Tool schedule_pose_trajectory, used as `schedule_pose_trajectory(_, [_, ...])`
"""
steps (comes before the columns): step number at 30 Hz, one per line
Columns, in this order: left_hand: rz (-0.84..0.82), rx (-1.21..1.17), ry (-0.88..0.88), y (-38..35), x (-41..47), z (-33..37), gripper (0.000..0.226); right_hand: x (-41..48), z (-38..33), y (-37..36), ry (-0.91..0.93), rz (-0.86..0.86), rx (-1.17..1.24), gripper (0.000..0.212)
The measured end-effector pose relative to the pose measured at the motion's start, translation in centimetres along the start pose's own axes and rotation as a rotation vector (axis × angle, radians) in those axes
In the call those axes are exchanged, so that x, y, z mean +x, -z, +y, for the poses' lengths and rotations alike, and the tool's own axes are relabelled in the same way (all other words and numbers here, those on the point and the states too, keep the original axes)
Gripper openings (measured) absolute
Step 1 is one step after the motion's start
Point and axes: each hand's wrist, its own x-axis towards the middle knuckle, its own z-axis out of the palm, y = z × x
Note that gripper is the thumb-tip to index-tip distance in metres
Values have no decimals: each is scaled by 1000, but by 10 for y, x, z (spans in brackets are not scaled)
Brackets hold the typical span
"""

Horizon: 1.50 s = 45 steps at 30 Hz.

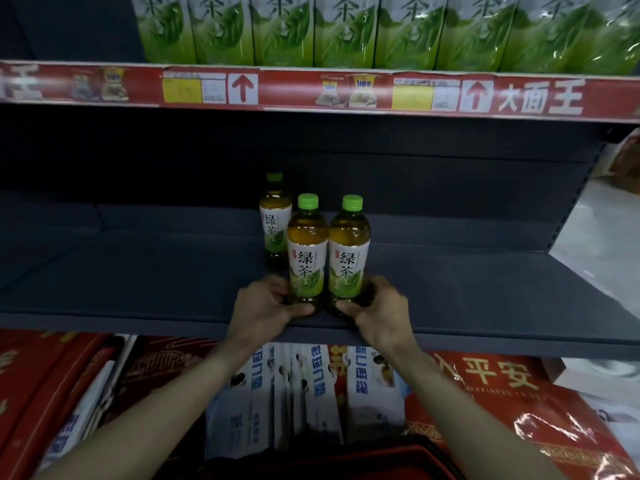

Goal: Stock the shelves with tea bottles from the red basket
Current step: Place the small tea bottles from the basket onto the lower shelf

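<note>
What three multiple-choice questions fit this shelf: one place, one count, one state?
1. Where is the rear bottle? A) behind the left front bottle B) on the top shelf C) in the basket
2. How many tea bottles stand on the dark shelf? A) two B) three C) five
3. What are the left hand and right hand doing? A) hanging idle B) each gripping a front bottle's base C) unscrewing caps
1A: it stands partly hidden behind it. 2B: two in front, one behind. 3B: one wraps the left front bottle, the other the right front bottle.
</note>
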Motion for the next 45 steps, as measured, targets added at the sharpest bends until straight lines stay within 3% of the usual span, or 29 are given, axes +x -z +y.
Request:
schedule_pose_trajectory(12, [116,49,19,-20,58,0,70,64,4,-24,-4,78,-26,54])
schedule_pose_trajectory(22, [236,227,-29,-32,80,3,30,103,15,-47,18,124,0,50])
schedule_pose_trajectory(31, [254,209,-75,-41,90,-2,29,113,23,-53,26,143,-8,40])
schedule_pose_trajectory(45, [209,157,-39,-33,76,6,23,103,16,-49,12,76,-24,50])
